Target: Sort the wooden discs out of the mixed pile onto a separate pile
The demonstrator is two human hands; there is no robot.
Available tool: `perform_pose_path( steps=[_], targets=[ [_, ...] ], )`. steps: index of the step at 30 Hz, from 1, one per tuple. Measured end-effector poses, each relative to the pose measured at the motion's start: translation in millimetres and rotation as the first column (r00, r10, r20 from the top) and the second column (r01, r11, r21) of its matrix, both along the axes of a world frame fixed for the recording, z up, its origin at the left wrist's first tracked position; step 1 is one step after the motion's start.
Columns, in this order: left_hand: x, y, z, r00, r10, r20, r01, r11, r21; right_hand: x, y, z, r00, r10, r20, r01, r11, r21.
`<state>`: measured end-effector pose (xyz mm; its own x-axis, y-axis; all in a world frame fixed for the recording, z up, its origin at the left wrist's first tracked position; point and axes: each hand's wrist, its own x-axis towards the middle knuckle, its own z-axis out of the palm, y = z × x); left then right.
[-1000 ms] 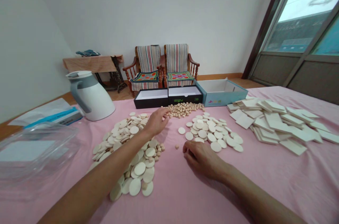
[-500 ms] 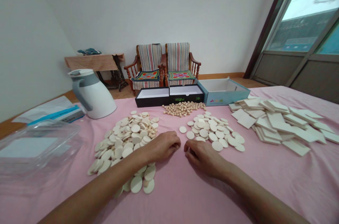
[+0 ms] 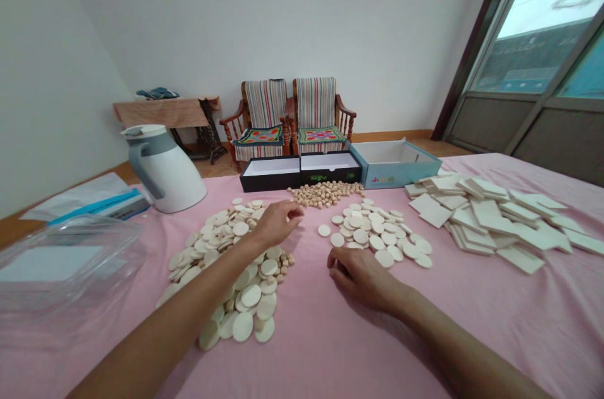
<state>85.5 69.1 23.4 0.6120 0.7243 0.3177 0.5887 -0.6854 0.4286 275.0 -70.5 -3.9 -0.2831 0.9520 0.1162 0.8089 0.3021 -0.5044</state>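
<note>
My left hand (image 3: 278, 223) hovers over the far edge of a heap of large pale wooden discs (image 3: 226, 241), between it and a pile of small wooden beads (image 3: 325, 192). Its fingertips are pinched together; whatever is between them is hidden. My right hand (image 3: 358, 273) rests on the pink cloth (image 3: 321, 336) with the fingers curled under, just in front of a pile of smaller wooden discs (image 3: 377, 232). Several beads lie mixed among the large discs beside my left forearm.
Thin wooden squares (image 3: 491, 216) are heaped at the right. Two open black boxes (image 3: 268, 174) and an open blue box (image 3: 396, 172) stand behind the piles. A white jug (image 3: 163, 167) and a clear plastic container (image 3: 61, 273) are at the left. Two chairs stand by the wall.
My left hand drew back from the bead pile, pinched at a loose bead near my right hand, then moved out toward the bead pile again. That bead is gone from the cloth. My right hand stayed put.
</note>
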Motion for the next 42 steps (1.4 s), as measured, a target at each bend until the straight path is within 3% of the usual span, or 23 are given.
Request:
perform_pose_path(
  steps=[2,6,11,16,23,32,35,38,42],
  targets=[
    [-12,-14,0.7,0.988,-0.094,-0.122,0.087,0.995,-0.056,0,0,0.7,1.0,0.003,0.009,-0.003,1.0,0.001],
    [-32,-39,2.8,0.934,-0.236,-0.269,0.232,0.972,-0.048,0,-1,1.5,1.0,0.002,0.016,-0.002,1.0,-0.005],
    [-37,-47,1.0,0.914,-0.262,-0.309,0.262,0.964,-0.044,0,-2,1.4,1.0,0.003,0.006,-0.003,1.0,-0.007],
    [-36,-45,-6.5,0.932,-0.227,-0.283,0.225,0.974,-0.039,1,-1,-1.6,1.0,-0.003,-0.016,0.003,1.0,-0.006],
    [-26,-45,-3.7,0.947,-0.122,-0.298,0.135,0.991,0.023,0,0,-4.8,1.0,-0.016,-0.025,0.016,1.0,-0.003],
    [16,14,-3.3,0.989,0.122,-0.079,-0.111,0.986,0.123,-1,0,-2.0,1.0,-0.007,-0.023,0.007,1.0,-0.01],
    [17,20,-0.9,0.986,0.169,-0.007,-0.166,0.976,0.139,-1,0,-2.5,1.0,-0.014,-0.024,0.013,1.0,-0.013],
    [7,9,1.5,0.996,0.089,-0.017,-0.088,0.994,0.057,-1,0,-4.4,1.0,-0.02,-0.022,0.02,1.0,-0.003],
    [-11,-22,4.5,0.951,-0.215,-0.223,0.187,0.972,-0.14,-1,0,-6.1,1.0,-0.025,-0.017,0.025,1.0,0.001]
  ],
)
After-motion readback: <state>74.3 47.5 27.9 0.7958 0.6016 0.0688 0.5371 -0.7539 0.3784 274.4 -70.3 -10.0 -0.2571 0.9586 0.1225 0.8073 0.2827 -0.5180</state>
